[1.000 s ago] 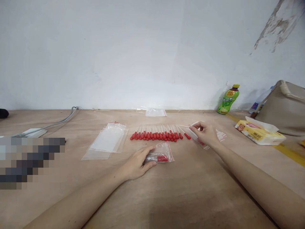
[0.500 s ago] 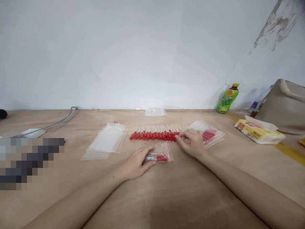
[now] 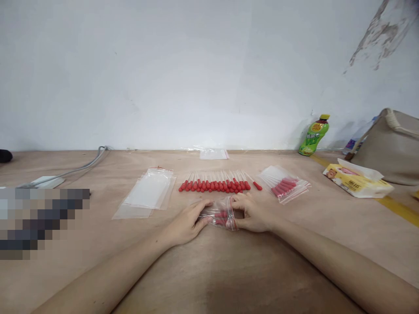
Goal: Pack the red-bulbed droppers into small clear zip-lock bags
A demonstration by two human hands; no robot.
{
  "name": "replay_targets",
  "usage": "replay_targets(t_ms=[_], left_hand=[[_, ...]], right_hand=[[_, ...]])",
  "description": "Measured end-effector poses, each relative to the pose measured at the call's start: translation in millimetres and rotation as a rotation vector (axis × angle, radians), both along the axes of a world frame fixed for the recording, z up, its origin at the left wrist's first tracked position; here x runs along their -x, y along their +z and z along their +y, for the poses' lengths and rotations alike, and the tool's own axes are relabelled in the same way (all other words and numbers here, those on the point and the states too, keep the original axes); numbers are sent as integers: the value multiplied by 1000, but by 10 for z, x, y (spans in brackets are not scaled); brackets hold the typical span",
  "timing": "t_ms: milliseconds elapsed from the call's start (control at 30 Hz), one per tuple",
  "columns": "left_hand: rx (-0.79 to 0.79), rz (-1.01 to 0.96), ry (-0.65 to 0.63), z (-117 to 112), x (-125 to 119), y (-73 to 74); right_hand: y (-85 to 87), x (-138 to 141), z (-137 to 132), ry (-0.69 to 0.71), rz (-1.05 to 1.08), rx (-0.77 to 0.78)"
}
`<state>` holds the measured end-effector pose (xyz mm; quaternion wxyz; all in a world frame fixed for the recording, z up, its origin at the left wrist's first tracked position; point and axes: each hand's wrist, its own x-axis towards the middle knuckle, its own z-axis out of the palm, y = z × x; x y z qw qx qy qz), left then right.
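Note:
A clear zip-lock bag [image 3: 212, 213] lies between my two hands, with a few red-handled thin sticks [image 3: 221, 215] inside. My left hand [image 3: 190, 222] grips its left end between thumb and fingers. At the opposite end, my right hand [image 3: 254, 213] has its thumb and fingers on the red-striped mouth of the bag. Just beyond the bag runs a row of red-handled sticks [image 3: 212, 186], their thin pale shafts pointing toward the wall. One loose red-handled stick [image 3: 257, 186] rests at a slant to the right of that row.
Flat clear bags [image 3: 147, 189] are stacked on the left, and filled bags [image 3: 286, 185] lie on the right. A small bag [image 3: 213, 154] lies by the wall. Farther right are a green bottle [image 3: 314, 136], a tissue pack [image 3: 356, 181] and a beige handbag [image 3: 388, 146]. A grey cable [image 3: 81, 167] crosses the left.
My right hand has moved left and nearer, from the right end of the row to the bag's mouth. One stick now lies apart from the row. My left hand stays on the bag.

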<state>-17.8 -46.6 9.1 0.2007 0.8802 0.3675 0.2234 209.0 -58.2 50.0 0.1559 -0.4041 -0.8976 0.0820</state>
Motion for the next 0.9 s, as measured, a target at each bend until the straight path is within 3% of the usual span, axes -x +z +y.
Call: replay_targets(t_ms=[133, 333, 467, 567, 700, 800, 900], left_hand=[[-16, -6, -5, -8, -11, 2], [-10, 9, 4, -24, 6, 14], [-13, 16, -10, -29, 7, 26], [-30, 29, -30, -28, 9, 30], [-84, 69, -67, -38, 52, 68], [-122, 163, -84, -62, 97, 158], [-161, 178, -68, -74, 106, 233]], right_hand=[[3, 60, -30, 21, 23, 2], [133, 124, -116, -110, 18, -15], [-2, -28, 47, -147, 247, 205], [-93, -218, 233, -83, 484, 448], [22, -542, 385, -55, 639, 649], [182, -796, 440, -170, 738, 582], [232, -976, 516, -286, 914, 330]])
